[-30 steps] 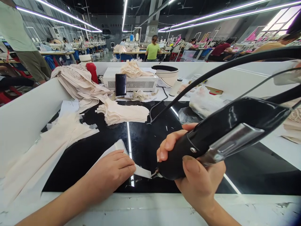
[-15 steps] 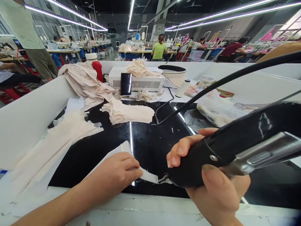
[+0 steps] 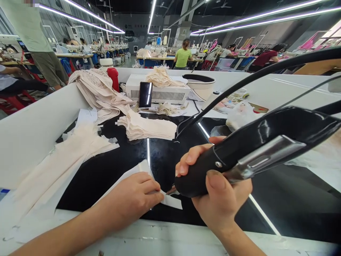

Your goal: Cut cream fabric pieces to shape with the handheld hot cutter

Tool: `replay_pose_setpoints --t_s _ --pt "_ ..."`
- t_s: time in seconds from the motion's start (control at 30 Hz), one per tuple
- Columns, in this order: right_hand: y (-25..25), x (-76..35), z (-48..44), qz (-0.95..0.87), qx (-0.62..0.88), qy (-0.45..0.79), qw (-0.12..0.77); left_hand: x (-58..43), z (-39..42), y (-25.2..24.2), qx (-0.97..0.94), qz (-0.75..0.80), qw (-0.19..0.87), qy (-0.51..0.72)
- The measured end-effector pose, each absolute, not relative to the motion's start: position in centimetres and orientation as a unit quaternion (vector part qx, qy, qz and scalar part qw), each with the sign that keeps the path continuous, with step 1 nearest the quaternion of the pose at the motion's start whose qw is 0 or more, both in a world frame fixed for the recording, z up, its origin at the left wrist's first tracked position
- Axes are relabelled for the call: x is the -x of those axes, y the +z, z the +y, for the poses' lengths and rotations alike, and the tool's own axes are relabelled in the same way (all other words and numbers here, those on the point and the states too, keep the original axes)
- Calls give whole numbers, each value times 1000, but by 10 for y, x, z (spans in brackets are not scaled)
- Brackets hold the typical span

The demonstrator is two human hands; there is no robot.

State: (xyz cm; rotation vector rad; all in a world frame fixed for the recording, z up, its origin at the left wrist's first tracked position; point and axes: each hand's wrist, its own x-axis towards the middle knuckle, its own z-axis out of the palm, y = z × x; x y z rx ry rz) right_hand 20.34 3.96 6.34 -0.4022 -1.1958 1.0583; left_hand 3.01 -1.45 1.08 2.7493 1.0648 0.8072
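My left hand (image 3: 138,193) is closed at the fingertips on a narrow white piece of fabric or paper (image 3: 173,202) lying on the black tabletop (image 3: 106,177). Its free end sticks out to the right of my fingers. My right hand (image 3: 221,195) is wrapped round a black corded hand tool (image 3: 239,153) with a metal lever and a narrow pointed tip; its exact kind I cannot tell. The tip is right beside my left fingertips, over the strip. Whether it touches the strip is unclear.
Stacked cream fabric pieces (image 3: 151,128) lie ahead, and more cream fabric (image 3: 58,160) lies left. Behind stand a phone (image 3: 145,94), a vented white box (image 3: 165,93) and a cream bin (image 3: 202,85). A thick black cable (image 3: 255,80) arches across the right. People sit at machines beyond.
My right hand has moved the tool left, bringing its tip from the strip's far end to close beside my left fingers. My left hand has barely moved.
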Motion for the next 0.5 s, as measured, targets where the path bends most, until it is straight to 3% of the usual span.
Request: replay_pose_setpoints --t_s 0.5 --pt "69 -211 44 -528 197 449 693 -24 -12 6 -899 349 54 257"
